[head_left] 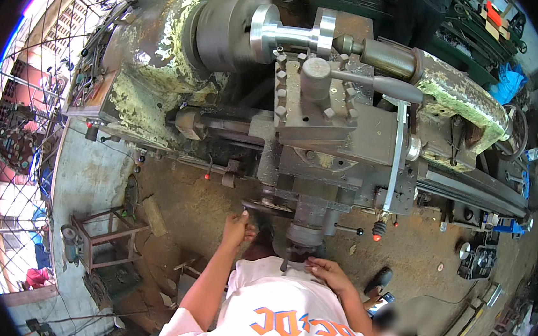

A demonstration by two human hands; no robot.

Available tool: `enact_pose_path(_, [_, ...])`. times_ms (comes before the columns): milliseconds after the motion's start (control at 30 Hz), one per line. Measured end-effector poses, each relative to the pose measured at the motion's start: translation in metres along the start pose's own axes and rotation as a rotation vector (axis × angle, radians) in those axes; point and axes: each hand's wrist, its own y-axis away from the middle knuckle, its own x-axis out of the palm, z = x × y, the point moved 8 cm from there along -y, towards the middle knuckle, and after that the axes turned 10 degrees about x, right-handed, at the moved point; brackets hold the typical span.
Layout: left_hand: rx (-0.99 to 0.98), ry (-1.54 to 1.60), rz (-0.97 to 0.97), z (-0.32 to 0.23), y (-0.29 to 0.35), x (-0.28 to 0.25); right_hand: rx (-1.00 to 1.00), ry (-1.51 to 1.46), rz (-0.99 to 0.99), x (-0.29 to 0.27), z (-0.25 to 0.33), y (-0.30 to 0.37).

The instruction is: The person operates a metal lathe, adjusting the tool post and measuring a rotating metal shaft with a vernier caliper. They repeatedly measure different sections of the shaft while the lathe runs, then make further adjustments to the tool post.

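My left hand is curled with its thumb up at the near-left end of the carriage handwheel. My right hand is bent close to my shirt, beside the cross-slide crank; its fingers are drawn in and what they hold is hidden. Beyond my hands, a shiny flanged metal shaft runs between the lathe chuck and the tailstock center. The chuck looks smeared. In front of the shaft stands the square tool post, its clamping lever pointing right.
The tailstock and its handwheel are at the right. A red-tipped lever hangs from the carriage. A metal stand is on the floor at left. At the back right stands another person; a shoe shows near my right arm.
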Motion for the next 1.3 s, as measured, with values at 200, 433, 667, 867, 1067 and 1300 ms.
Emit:
enact_pose_path(200, [-0.171, 0.054, 0.195, 0.007, -0.041, 0.025, 0.042, -0.299, -0.098, 0.099, 0.059, 0.007])
enact_pose_path(433, [-0.297, 0.148, 0.309, 0.007, -0.064, 0.041, 0.134, -0.11, -0.327, 0.05, 0.053, 0.031])
enact_pose_path(667, [-0.406, 0.088, 0.35, 0.005, -0.071, 0.041, -0.011, -0.141, -0.651, 0.058, 0.02, -0.027])
enact_pose_path(867, [-0.426, 0.046, 0.304, 0.014, -0.076, 0.037, -0.024, -0.259, -0.483, 0.127, 0.037, -0.005])
enact_pose_path(1067, [-0.391, 0.009, 0.243, 0.015, -0.079, 0.035, -0.006, -0.524, -0.681, 0.057, 0.029, 0.043])
enact_pose_path(1300, [-0.386, 0.002, 0.21, 0.01, -0.079, 0.035, -0.011, -0.168, -0.518, 0.108, 0.022, -0.022])
